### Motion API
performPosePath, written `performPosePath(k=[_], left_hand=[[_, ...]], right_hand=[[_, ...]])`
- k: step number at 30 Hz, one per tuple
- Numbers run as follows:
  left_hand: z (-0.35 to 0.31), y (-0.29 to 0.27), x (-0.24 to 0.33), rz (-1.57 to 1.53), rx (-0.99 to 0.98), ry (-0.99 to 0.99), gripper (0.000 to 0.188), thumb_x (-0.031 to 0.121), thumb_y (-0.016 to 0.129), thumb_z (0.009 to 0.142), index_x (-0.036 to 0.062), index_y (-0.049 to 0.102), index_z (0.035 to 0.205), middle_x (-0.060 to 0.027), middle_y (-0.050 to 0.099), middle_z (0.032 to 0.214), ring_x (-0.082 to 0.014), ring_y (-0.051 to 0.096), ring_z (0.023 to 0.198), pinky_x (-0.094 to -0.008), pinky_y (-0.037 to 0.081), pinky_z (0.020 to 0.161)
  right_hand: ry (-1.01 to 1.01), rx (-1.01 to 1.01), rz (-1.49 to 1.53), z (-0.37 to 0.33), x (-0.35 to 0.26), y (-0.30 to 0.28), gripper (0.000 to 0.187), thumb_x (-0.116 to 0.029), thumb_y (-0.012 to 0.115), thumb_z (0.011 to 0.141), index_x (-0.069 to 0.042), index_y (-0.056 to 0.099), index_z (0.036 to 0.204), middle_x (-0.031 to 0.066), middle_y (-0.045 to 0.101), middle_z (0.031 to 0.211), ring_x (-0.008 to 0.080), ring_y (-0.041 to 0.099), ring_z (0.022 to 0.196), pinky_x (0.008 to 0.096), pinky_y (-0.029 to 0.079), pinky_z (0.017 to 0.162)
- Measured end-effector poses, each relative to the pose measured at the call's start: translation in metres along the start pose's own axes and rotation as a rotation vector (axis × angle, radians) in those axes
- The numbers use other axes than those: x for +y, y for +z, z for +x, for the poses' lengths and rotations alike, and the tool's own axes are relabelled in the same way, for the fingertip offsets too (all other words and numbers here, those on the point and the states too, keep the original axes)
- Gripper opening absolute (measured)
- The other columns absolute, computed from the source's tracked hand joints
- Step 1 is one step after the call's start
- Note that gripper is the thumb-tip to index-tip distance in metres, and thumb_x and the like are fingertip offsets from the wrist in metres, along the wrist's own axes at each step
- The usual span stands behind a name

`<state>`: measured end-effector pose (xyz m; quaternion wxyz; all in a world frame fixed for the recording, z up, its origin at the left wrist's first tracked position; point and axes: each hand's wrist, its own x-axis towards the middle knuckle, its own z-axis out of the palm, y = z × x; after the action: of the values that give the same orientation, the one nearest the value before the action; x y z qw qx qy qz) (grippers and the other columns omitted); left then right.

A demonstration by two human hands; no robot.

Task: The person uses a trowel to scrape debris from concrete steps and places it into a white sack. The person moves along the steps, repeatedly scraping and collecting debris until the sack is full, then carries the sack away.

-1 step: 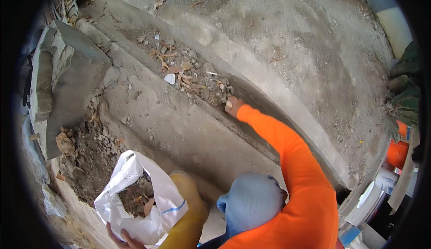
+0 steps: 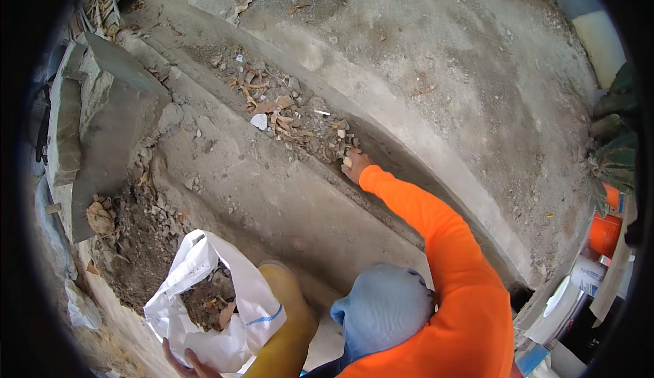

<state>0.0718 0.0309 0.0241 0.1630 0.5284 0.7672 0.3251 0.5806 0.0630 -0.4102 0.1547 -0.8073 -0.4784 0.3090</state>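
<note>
My right hand (image 2: 355,165), in an orange sleeve (image 2: 436,218), reaches down into a narrow concrete channel (image 2: 398,218). Its fingers are curled at the near end of a heap of soil, stones and dry leaves (image 2: 293,115); whatever they grip is too small to make out. At the lower left, my left hand (image 2: 189,364) grips the side of a white sack (image 2: 255,296) with a blue stripe. The sack's mouth gapes, and dark soil (image 2: 208,299) with dry leaves lies inside. Part of the left hand is hidden at the lower edge.
A yellow boot (image 2: 289,303) and a blue-clad knee (image 2: 385,306) are between the sack and my right arm. Broken concrete slabs (image 2: 112,126) lean at the left beside loose dirt (image 2: 139,262). A spiky plant (image 2: 616,153) and an orange container (image 2: 603,231) stand at the right.
My right hand has shifted slightly, and a pale stone beyond its fingertips shows more clearly. The left hand and the sack have hardly moved.
</note>
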Motion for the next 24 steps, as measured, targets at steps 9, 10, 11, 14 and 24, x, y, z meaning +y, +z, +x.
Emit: performPosePath(k=[9,10,11,14,24], left_hand=[[-0.002,-0.005,-0.007,-0.082,-0.058,-0.009,0.055,0.021,0.058,0.096,0.0007,0.050,0.146,-0.0187,0.050,0.145,-0.0333,0.049,0.132,-0.0456,0.042,0.109],[-0.002,-0.005,-0.009,-0.110,-0.028,-0.029,0.054,0.017,0.057,0.094,0.0002,0.051,0.145,-0.0176,0.051,0.145,-0.0316,0.050,0.130,-0.0438,0.044,0.108],[-0.002,-0.005,-0.012,-0.092,-0.026,-0.020,0.054,0.016,0.057,0.094,0.0000,0.051,0.145,-0.0174,0.051,0.145,-0.0313,0.050,0.129,-0.0432,0.044,0.107],[0.001,-0.007,-0.017,-0.054,-0.008,-0.004,0.054,0.017,0.057,0.094,-0.0004,0.052,0.145,-0.0169,0.051,0.145,-0.0304,0.051,0.129,-0.0418,0.044,0.107],[0.014,-0.013,-0.034,-0.045,-0.014,0.073,0.054,0.022,0.059,0.096,-0.0028,0.052,0.143,-0.0202,0.053,0.142,-0.0329,0.052,0.129,-0.0449,0.041,0.111]], right_hand=[[0.086,0.052,0.193,0.025,0.005,0.028,0.051,-0.031,0.072,0.084,-0.008,0.061,0.128,0.0280,0.070,0.106,0.0461,0.067,0.103,0.0520,0.056,0.091],[0.091,0.030,0.202,0.025,0.012,0.025,0.052,-0.031,0.072,0.084,-0.008,0.061,0.129,0.0278,0.070,0.106,0.0458,0.068,0.103,0.0515,0.056,0.091],[0.133,-0.019,0.168,0.023,0.016,0.021,0.053,-0.031,0.073,0.084,-0.008,0.060,0.130,0.0276,0.070,0.106,0.0454,0.068,0.103,0.0509,0.056,0.091],[0.095,0.008,0.198,0.007,0.019,0.002,0.057,-0.031,0.072,0.084,-0.007,0.058,0.135,0.0265,0.071,0.109,0.0470,0.067,0.101,0.0508,0.056,0.091],[0.047,0.010,0.114,-0.030,-0.063,-0.102,0.048,-0.032,0.072,0.089,-0.008,0.053,0.126,0.0294,0.069,0.095,0.0519,0.066,0.088,0.0564,0.054,0.079]])
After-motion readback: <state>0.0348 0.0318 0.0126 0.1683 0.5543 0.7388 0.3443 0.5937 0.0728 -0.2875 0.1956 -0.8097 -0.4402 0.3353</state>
